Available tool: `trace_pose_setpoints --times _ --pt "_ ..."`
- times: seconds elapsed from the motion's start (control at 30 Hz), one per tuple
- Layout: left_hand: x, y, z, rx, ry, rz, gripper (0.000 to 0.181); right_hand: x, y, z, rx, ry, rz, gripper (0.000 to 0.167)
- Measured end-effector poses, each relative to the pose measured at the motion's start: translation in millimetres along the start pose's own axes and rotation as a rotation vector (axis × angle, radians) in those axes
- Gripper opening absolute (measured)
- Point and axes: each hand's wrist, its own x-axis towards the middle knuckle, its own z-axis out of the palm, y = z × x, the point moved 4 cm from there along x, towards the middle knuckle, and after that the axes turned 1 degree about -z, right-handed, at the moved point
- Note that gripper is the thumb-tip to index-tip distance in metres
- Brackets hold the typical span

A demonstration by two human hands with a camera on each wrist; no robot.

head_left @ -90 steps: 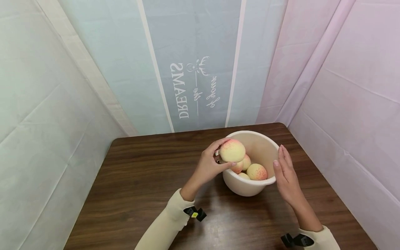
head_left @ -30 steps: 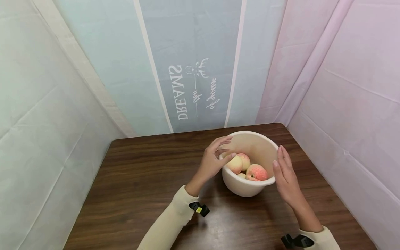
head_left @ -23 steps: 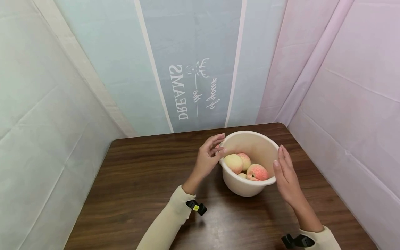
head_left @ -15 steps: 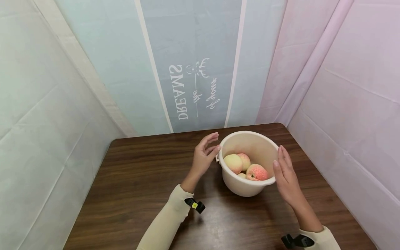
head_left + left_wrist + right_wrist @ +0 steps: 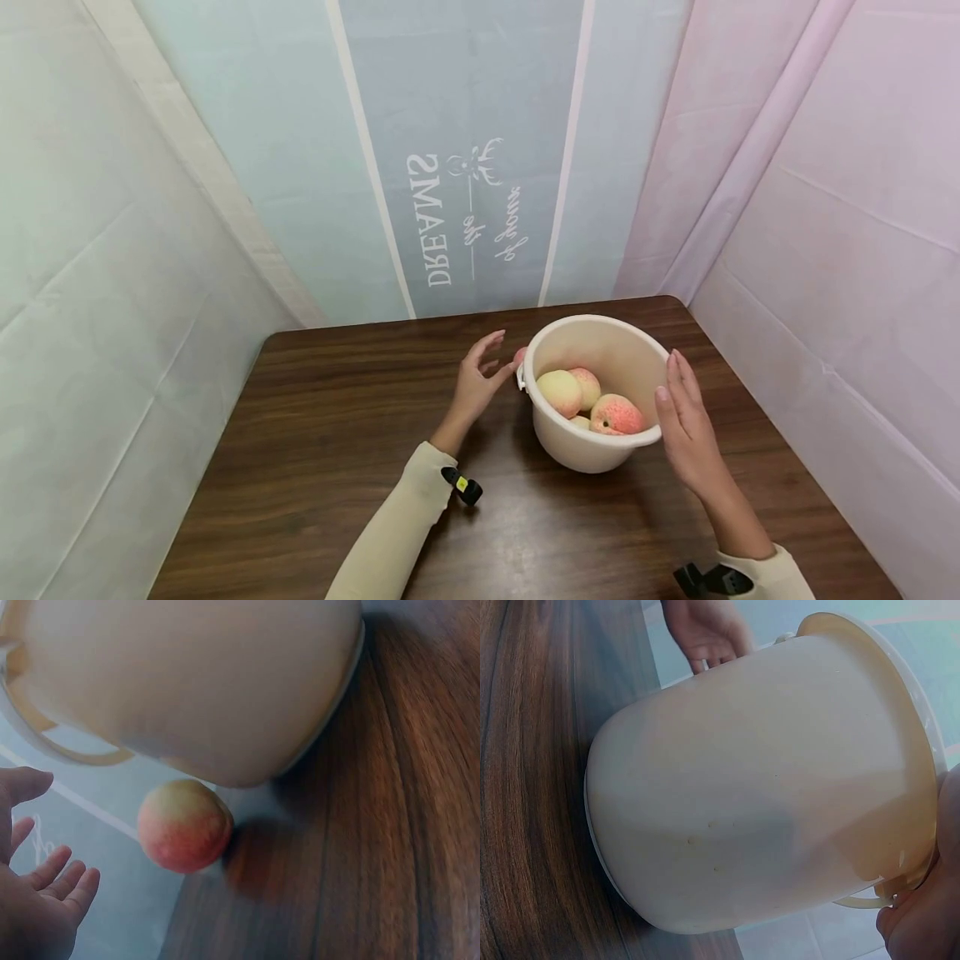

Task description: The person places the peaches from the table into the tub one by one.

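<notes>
A cream-white bucket (image 5: 581,454) stands upright on the table, with several yellow-and-red peaches (image 5: 617,414) inside it. Outside, by its far left side, one more peach (image 5: 185,826) sits on the table; in the head view only a red sliver of it shows. My left hand (image 5: 474,385) hovers left of the bucket, fingers loosely bent and parted, holding nothing. In the left wrist view a gap separates those fingers from the outside peach. My right hand (image 5: 690,433) rests against the bucket's right rim with straight fingers; the right wrist view shows it beside the handle joint.
The dark wooden table (image 5: 337,433) has its back edge close behind the bucket. Fabric walls surround it, the back one a blue-grey curtain (image 5: 480,108) with lettering. A thin handle (image 5: 90,754) hangs at the bucket's side.
Three seconds ago my left hand held a peach over the bucket. It let that peach go inside, then moved out leftward past the rim. My right hand has stayed at the rim.
</notes>
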Motion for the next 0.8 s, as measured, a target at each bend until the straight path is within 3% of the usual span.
trace_pose_setpoints --times 0.13,0.37,0.8 --pt "0.0 -9.9 0.9 -0.004 -0.013 -0.011 0.059 -0.8 0.0 -0.4 0.005 0.003 0.001 0.058" --pt "7.1 -59.1 9.1 0.101 -0.061 -0.085 0.069 -0.4 1.8 -0.1 0.005 0.001 0.0 0.057" --pt "12.5 -72.9 19.9 0.167 -0.122 -0.057 0.075 -0.3 2.0 0.1 0.018 0.001 -0.013 0.057"
